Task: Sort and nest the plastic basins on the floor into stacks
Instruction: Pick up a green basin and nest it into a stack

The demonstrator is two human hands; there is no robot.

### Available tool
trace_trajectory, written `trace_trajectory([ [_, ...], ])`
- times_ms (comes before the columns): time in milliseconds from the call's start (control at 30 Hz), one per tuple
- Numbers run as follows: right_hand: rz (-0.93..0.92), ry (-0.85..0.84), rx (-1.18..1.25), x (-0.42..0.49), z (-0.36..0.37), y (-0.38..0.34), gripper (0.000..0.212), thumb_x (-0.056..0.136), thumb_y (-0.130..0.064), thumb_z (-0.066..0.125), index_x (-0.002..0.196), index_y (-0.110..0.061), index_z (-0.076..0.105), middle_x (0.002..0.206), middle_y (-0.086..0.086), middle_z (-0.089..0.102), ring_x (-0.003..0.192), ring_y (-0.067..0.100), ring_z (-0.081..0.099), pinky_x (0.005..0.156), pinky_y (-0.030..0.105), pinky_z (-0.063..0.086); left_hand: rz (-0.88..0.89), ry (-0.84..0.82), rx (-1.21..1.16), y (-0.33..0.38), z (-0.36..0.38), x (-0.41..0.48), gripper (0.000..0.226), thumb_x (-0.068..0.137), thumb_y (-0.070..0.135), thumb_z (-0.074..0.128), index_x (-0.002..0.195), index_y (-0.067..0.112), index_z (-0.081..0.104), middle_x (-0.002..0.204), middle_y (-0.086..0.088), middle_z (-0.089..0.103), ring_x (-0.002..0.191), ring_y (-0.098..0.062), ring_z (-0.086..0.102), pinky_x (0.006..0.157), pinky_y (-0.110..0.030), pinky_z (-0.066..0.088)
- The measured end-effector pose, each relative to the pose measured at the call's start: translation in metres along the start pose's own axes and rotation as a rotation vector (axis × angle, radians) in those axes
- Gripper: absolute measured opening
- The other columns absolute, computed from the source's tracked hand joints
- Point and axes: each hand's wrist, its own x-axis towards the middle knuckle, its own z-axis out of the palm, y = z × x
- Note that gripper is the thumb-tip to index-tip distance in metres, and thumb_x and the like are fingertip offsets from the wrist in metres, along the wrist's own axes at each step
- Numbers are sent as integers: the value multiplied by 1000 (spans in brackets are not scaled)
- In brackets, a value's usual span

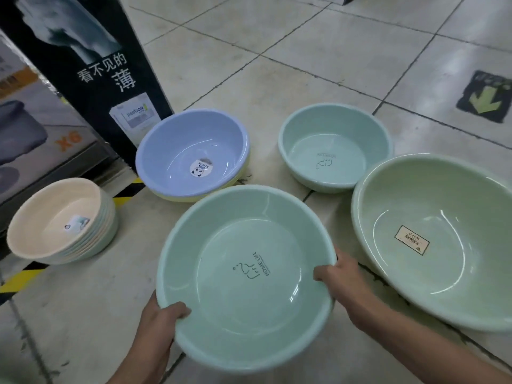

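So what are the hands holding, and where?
Both hands, left and right, grip the teal basin by its near rim, thumbs inside.

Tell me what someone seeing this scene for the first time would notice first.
The mint basin in the centre foreground stands out first, held at its near rim by the left hand and the right hand. Around it on the tiled floor sit a lavender basin nested in a yellow one, a smaller mint basin, a large pale green basin at right, and a cream stack at left.
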Motion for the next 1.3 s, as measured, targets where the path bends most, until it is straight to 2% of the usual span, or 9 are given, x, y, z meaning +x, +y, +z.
trace_trajectory([
  [133, -169, 109, 122, -3, -63, -55, 21, 79, 2, 62, 88, -16, 68, 67, -5, 72, 57, 12, 64, 49, 25, 48, 145, -92, 15, 71, 53, -6, 41, 78, -18, 48, 103, 9, 67, 91, -13, 77, 85, -38, 68, 79, -49, 54],
  [267, -277, 178, 253, 49, -122, -124, 20, 75, -1, 63, 90, -13, 68, 83, 6, 72, 69, 21, 64, 62, 33, 51, 312, -197, 19, 165, 132, 20, 44, 74, -11, 52, 108, 12, 68, 91, -4, 75, 81, -26, 68, 74, -37, 54],
  [367, -292, 197, 260, 111, -167, -170, 22, 78, 3, 59, 88, -16, 64, 82, 3, 66, 68, 19, 59, 54, 23, 49, 306, -262, 37, 221, 201, 50, 60, 64, -1, 53, 123, 7, 62, 105, -12, 73, 87, -29, 67, 76, -38, 53],
  [467, -270, 237, 187, 170, -207, -195, 24, 78, 3, 57, 93, -13, 64, 82, 3, 63, 68, 18, 57, 56, 25, 48, 279, -356, 161, 249, 260, 80, 53, 68, -2, 53, 119, 10, 64, 100, -8, 72, 87, -27, 65, 77, -39, 54],
  [600, -135, 214, 148, 230, -225, -194, 23, 74, 2, 58, 91, -12, 65, 81, 4, 62, 69, 19, 57, 59, 24, 47, 188, -387, 330, 257, 306, 126, 53, 75, -2, 57, 126, 14, 58, 112, -9, 71, 87, -22, 65, 61, -28, 56],
  [700, -12, 178, 163, 256, -216, -184, 25, 69, 1, 58, 86, -16, 64, 84, 5, 63, 79, 24, 57, 68, 29, 48, 142, -367, 413, 262, 318, 155, 65, 61, 7, 60, 125, 13, 57, 121, -13, 68, 89, -22, 61, 69, -31, 53],
  [867, 104, 182, 254, 285, -204, -179, 38, 69, 5, 55, 100, -15, 64, 89, 8, 62, 81, 28, 57, 69, 34, 49, 125, -339, 423, 258, 331, 186, 64, 51, 10, 57, 115, 16, 57, 99, -11, 63, 81, -25, 50, 69, -38, 41],
  [1167, 89, 203, 313, 313, -180, -148, 34, 71, 3, 54, 95, -20, 63, 88, 6, 64, 74, 25, 58, 61, 30, 49, 125, -257, 279, 218, 339, 234, 41, 51, -1, 55, 89, 10, 65, 80, -10, 67, 72, -29, 58, 63, -36, 47],
  [1300, -8, 227, 213, 317, -173, -137, 65, 78, 2, 54, 137, -24, 44, 102, -7, 61, 93, 22, 61, 72, 32, 53, 188, -241, 320, 214, 342, 244, 41, 48, 5, 55, 86, 14, 65, 80, -10, 66, 70, -28, 56, 64, -40, 45],
])
